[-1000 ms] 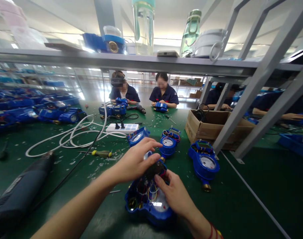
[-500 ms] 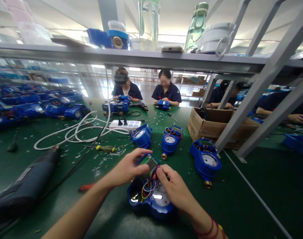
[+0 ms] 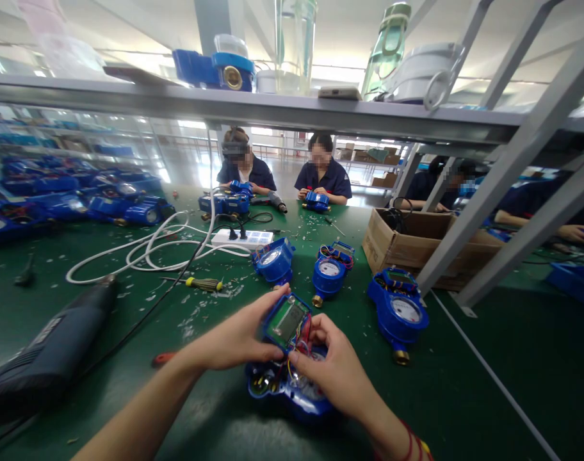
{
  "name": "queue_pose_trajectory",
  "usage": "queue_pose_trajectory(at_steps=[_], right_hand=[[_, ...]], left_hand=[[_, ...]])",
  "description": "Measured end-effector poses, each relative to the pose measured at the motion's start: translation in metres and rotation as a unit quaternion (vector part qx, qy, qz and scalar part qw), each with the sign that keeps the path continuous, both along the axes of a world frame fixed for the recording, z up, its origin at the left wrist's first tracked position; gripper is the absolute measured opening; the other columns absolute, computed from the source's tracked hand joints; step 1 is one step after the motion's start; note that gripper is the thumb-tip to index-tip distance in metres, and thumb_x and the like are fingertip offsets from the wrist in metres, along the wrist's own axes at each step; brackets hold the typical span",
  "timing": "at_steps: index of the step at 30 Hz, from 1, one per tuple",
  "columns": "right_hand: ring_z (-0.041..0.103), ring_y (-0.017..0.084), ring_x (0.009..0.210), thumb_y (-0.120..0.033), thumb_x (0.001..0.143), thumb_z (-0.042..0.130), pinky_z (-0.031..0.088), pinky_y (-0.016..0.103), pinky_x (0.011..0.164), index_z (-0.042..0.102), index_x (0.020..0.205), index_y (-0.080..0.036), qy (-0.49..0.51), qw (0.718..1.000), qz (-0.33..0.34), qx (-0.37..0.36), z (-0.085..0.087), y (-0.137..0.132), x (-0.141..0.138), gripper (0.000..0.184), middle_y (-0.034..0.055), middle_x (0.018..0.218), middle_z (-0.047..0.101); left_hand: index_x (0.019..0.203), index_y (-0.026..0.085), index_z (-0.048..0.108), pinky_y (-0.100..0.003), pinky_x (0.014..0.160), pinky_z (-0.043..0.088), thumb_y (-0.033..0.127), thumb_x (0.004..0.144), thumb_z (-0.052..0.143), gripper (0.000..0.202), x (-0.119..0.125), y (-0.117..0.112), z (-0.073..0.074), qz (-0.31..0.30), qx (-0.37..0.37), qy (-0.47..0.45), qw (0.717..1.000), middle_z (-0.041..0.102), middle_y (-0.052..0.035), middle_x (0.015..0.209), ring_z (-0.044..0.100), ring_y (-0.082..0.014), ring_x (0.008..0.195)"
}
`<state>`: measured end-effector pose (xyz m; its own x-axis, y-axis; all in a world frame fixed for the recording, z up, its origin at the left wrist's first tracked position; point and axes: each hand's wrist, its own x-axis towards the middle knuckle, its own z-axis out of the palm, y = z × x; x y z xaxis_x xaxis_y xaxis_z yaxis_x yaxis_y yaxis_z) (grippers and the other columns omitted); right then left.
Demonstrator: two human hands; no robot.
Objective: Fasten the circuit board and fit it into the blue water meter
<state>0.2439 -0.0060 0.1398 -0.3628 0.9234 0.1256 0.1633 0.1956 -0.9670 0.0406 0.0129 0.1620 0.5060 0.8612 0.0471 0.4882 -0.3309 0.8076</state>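
Note:
A blue water meter body (image 3: pixel 299 404) with a round clear-covered dial lies on the green table in front of me. Over its far side, my left hand (image 3: pixel 232 336) grips the display module (image 3: pixel 287 321), a green circuit board with a grey screen in a blue frame. The thumb lies along the module's lower edge. My right hand (image 3: pixel 342 368) pinches the thin coloured wires (image 3: pixel 303 339) at the module's right side. Part of the dial is hidden behind that hand.
Other blue meters (image 3: pixel 329 272) stand beyond my hands, near a white power strip (image 3: pixel 243 239). A heat gun (image 3: pixel 52 342) and a yellow-handled screwdriver (image 3: pixel 204 283) lie left. A cardboard box (image 3: pixel 397 246) and slanted metal posts (image 3: pixel 496 160) are right. Two people sit opposite.
The display module has tilted so that its screen faces me more fully. My left thumb has slid from over the board to its lower edge. My right fingers have shifted among the wires.

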Motion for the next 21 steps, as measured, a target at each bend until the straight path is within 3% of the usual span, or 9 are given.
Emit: queue_pose_trajectory(at_steps=[5,14,21], right_hand=[[0.05,0.012,0.067,-0.017,0.072,0.066,0.041,0.023,0.063,0.051,0.082,-0.018,0.012,1.0,0.012,-0.002,0.003,-0.004,0.001,0.018,-0.0034,0.073,0.056],[0.048,0.011,0.063,-0.015,0.067,0.069,0.038,0.02,0.058,0.052,0.079,-0.019,-0.021,0.999,0.034,-0.036,0.011,-0.008,0.008,0.022,-0.0056,0.069,0.054],[0.045,0.01,0.062,-0.018,0.07,0.069,0.036,0.02,0.056,0.054,0.08,-0.018,-0.015,0.995,0.055,-0.081,0.015,-0.009,0.018,0.018,-0.0055,0.068,0.052]], left_hand=[[0.132,0.026,0.034,-0.037,0.107,0.03,0.025,0.055,0.082,0.09,0.001,0.005,-0.011,-0.004,-0.032,-0.096,0.995,0.042,-0.005,0.136,0.042,-0.0212,0.122],[0.13,0.033,0.035,-0.037,0.106,0.031,0.029,0.054,0.082,0.089,-0.001,-0.004,-0.011,0.01,-0.011,-0.077,0.997,0.04,0.0001,0.137,0.04,-0.0214,0.124],[0.128,0.026,0.038,-0.039,0.103,0.034,0.029,0.051,0.084,0.09,-0.002,-0.004,-0.023,0.025,-0.059,-0.107,0.992,0.048,-0.0053,0.13,0.045,-0.0241,0.118]])
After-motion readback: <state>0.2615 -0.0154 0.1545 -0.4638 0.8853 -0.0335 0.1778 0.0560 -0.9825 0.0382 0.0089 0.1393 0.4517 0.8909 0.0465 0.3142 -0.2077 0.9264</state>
